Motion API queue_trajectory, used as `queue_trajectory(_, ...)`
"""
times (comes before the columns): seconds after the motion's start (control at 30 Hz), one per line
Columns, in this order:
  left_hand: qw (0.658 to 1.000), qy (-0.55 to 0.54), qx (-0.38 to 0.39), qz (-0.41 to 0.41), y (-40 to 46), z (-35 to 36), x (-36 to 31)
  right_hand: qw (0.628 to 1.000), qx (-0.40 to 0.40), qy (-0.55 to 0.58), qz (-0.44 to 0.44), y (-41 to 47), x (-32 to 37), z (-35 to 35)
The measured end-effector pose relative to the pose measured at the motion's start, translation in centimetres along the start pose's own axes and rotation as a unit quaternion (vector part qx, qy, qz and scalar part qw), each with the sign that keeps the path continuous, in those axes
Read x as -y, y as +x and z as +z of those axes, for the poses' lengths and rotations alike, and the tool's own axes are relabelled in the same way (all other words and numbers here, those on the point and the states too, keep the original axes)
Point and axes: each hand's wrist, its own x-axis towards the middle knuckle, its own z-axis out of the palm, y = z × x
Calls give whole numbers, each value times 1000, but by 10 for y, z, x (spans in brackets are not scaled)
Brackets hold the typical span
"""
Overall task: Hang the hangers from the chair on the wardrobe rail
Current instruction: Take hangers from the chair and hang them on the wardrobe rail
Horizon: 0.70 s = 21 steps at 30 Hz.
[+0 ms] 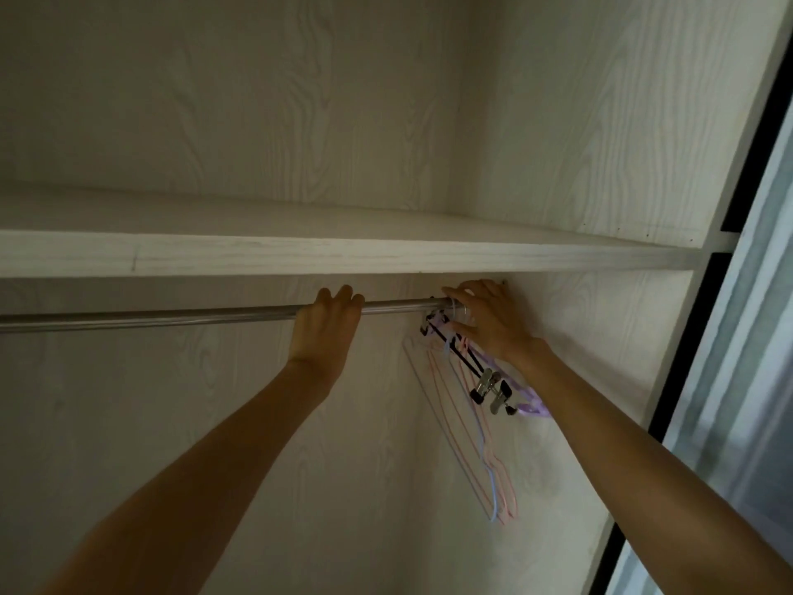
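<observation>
Hanging is under way: at centre right the right hand (489,319) grips the hangers (467,380) at the rail (171,316), hooks seemingly on. Left hand (328,322) curls round the rail at centre. Next, likely release and spread them.

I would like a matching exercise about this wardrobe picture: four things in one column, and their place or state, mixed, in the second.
Things:
1. left hand
2. right hand
3. hangers
4. shelf

Places or states:
A. bunched at the rail's right end
B. above the rail
C. gripping the bare rail
D. on the hanger hooks

Pairs: 1-C, 2-D, 3-A, 4-B
</observation>
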Motion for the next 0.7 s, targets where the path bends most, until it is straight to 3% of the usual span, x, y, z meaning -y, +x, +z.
queue_trajectory(0.13,998,-17,-55,-2,-5,3,0,1000,-2,7,6,-20,12,-15)
queue_trajectory(0.27,995,-88,-55,5,-34,24,-1,999,-15,24,-34,-76,29,-36)
queue_trajectory(0.4,981,-164,-80,65,-97,36,-28,998,20,59,20,-161,51,-47)
queue_trajectory(0.53,950,-295,-11,100,-162,35,-71,993,64,50,85,-249,66,-45)
queue_trajectory(0.7,887,-406,166,147,-230,13,-128,959,151,65,229,-373,87,-48)
